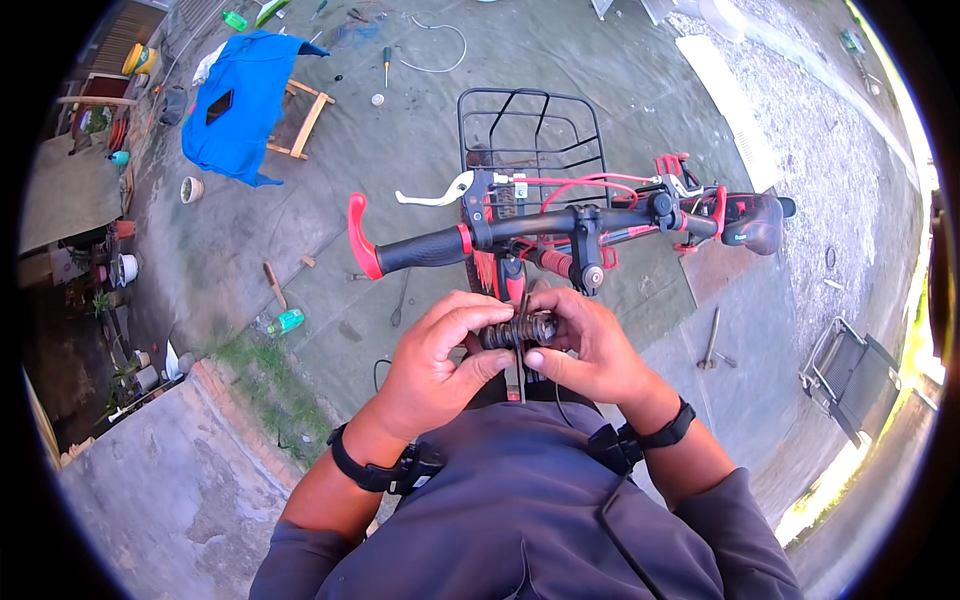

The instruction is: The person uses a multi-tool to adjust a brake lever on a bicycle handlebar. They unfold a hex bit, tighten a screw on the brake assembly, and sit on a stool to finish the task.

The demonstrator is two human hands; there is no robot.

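**Dark shirt (470, 500) closest to my camera, ridged part (540, 328) gripped at its 2 ends**

Watching remotely, I have the wearer's torso filling the near side, with a black wrist strap (385, 466) on the left forearm and a matching one on the right. Just beyond the torso, at the middle of my view, is the ridged part, dark and roughly cylindrical, lying left to right. The left hand (440, 345) has its thumb and fingers clamped on the left end; the right hand (590, 345) has its own clamped on the right end. I cannot tell how the covered fingertips press. A thin strip (521, 375) crosses the part's middle, running near to far.

Just past the hands, I see a black handlebar (545, 225) with a red bar end (361, 235) and a white brake lever (437, 191) on its left. A black wire rack (535, 120) is farther off, and a dark saddle (757, 223) sits to the right.

Far left, a blue cloth (250, 90) drapes over a wooden frame (303, 125), near a screwdriver (387, 62) on the ground. To the right are a metal tool (712, 335) and, beyond it, a folding chair (850, 370).
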